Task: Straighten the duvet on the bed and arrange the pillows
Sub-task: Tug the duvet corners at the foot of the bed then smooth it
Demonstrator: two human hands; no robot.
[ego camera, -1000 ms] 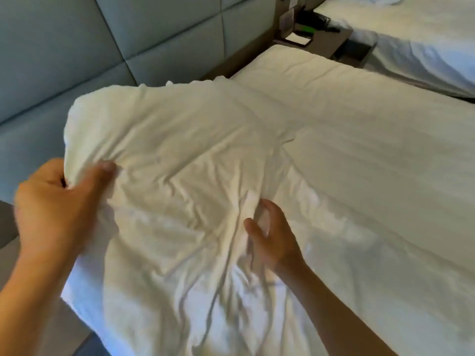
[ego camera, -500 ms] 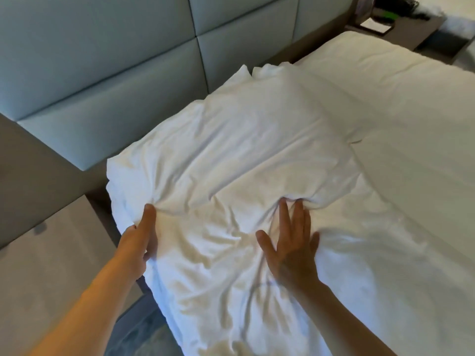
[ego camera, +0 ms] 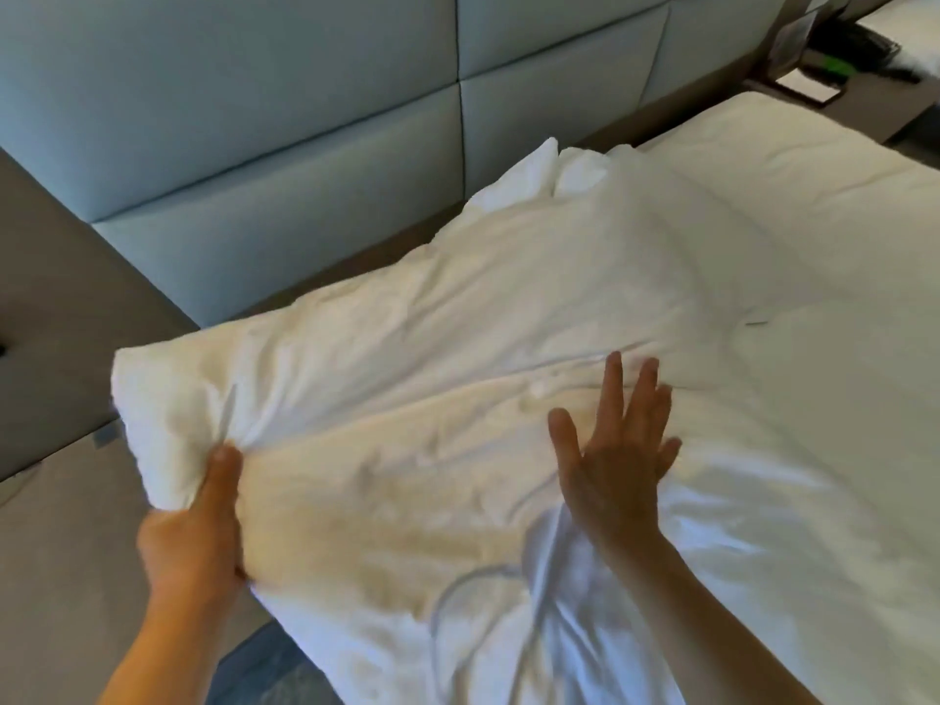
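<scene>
Your left hand [ego camera: 191,531] fingers are curled around the near-left corner of the white pillow [ego camera: 407,399], thumb on top, bunching the fabric. Your right hand [ego camera: 618,450] is flat, fingers [ego camera: 613,389] straight and spread, pressing the pillow's near edge. The pillow lies crumpled at the head of the bed [ego camera: 839,348], on the white bedding, just in front of the grey padded headboard [ego camera: 305,119]. A dark nightstand [ego camera: 793,89] sits at top right with blurred items on it.
</scene>
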